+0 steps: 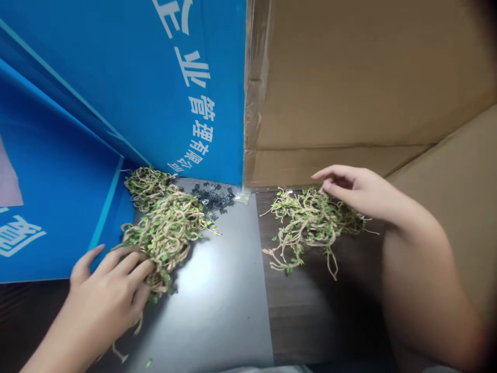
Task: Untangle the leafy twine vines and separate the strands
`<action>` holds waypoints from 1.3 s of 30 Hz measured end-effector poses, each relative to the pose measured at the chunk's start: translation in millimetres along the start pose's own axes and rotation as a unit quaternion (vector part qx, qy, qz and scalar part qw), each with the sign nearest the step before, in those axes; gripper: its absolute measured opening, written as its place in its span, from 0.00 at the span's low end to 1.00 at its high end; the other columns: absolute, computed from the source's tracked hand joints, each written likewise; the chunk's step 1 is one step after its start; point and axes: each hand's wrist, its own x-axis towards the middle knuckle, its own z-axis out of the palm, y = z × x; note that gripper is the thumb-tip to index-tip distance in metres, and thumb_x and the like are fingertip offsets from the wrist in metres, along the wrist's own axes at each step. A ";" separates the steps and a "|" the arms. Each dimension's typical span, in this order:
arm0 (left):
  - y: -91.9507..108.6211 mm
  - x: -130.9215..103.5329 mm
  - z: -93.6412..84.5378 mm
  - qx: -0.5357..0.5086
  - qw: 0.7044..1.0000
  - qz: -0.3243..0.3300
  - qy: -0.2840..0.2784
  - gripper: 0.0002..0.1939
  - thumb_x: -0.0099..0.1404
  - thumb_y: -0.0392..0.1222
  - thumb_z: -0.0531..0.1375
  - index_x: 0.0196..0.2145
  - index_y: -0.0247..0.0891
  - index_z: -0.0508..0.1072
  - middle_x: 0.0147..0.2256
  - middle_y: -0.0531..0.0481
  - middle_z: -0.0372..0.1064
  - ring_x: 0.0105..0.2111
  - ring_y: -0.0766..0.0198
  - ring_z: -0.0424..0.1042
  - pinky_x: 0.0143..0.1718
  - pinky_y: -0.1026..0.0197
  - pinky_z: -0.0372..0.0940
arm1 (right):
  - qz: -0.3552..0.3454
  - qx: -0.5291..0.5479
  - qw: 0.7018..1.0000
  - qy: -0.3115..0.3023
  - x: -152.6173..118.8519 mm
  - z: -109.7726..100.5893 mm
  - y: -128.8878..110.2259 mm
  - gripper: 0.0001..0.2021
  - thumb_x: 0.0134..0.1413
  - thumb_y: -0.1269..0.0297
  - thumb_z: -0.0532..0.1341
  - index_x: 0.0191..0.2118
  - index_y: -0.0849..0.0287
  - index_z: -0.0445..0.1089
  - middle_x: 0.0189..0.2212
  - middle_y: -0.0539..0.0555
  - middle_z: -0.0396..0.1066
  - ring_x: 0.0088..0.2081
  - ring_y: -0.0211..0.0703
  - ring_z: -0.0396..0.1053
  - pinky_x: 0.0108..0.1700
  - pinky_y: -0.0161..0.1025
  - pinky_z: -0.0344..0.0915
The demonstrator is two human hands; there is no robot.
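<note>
A long heap of tan twine with small green leaves (pixel 171 223) lies on the left of the grey surface. My left hand (pixel 116 280) rests on the near end of that heap, fingers bent and a little apart; twine ends hang out below it. A second, smaller pile of leafy twine (pixel 306 223) lies on the dark wood-look surface to the right. Over its back right edge is my right hand (pixel 349 189), thumb and fingers curved toward each other. Whether a strand is between those fingertips is too small to tell.
Small black pieces (pixel 215 199) are scattered behind the left heap, beside a small clear packet (pixel 243 197). Blue panels with white characters (pixel 202 106) stand at the left and back. Cardboard walls (pixel 349 77) close off the back right. The grey sheet (pixel 217 305) spans the middle.
</note>
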 end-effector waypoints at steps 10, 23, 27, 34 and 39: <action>63.2 42.0 -31.5 -0.191 0.978 0.052 0.060 0.05 0.66 0.39 0.62 0.41 0.42 0.75 0.43 0.46 0.73 0.43 0.54 0.73 0.44 0.52 0.62 | -0.068 0.171 0.982 0.034 -22.8 -9.5 -59.7 0.16 0.61 0.50 0.70 0.48 0.54 0.81 0.37 0.55 0.80 0.36 0.42 0.77 0.31 0.35 0.72; 147.5 87.7 73.4 -0.587 0.803 -0.055 -0.093 0.19 0.80 0.50 0.54 0.36 0.35 0.73 0.33 0.49 0.73 0.35 0.65 0.72 0.41 0.63 0.65 | -0.089 0.120 0.988 0.038 -48.9 0.9 -74.9 0.09 0.70 0.57 0.64 0.49 0.48 0.80 0.40 0.51 0.82 0.38 0.44 0.79 0.37 0.37 0.74; 136.0 68.3 93.8 -0.620 0.765 -0.112 -0.131 0.20 0.80 0.55 0.53 0.38 0.36 0.70 0.28 0.53 0.68 0.29 0.68 0.69 0.35 0.65 0.64 | -0.014 -0.089 0.995 0.043 -47.8 20.1 -24.5 0.13 0.71 0.57 0.60 0.49 0.53 0.80 0.30 0.51 0.79 0.27 0.43 0.72 0.29 0.40 0.65; 130.2 66.9 105.6 -0.574 0.810 -0.042 -0.114 0.20 0.81 0.52 0.52 0.38 0.35 0.72 0.28 0.52 0.67 0.28 0.69 0.65 0.32 0.67 0.61 | -0.172 -0.014 0.982 0.071 -64.4 101.8 -43.9 0.15 0.72 0.60 0.60 0.58 0.58 0.75 0.54 0.62 0.79 0.56 0.57 0.76 0.59 0.56 0.71; 128.3 65.2 96.9 -0.560 0.825 0.017 -0.070 0.21 0.81 0.49 0.51 0.34 0.34 0.73 0.26 0.51 0.69 0.26 0.70 0.66 0.30 0.67 0.61 | -0.164 0.227 0.959 -0.046 -68.8 145.7 -58.4 0.12 0.68 0.68 0.63 0.54 0.55 0.75 0.45 0.55 0.81 0.46 0.46 0.79 0.50 0.42 0.74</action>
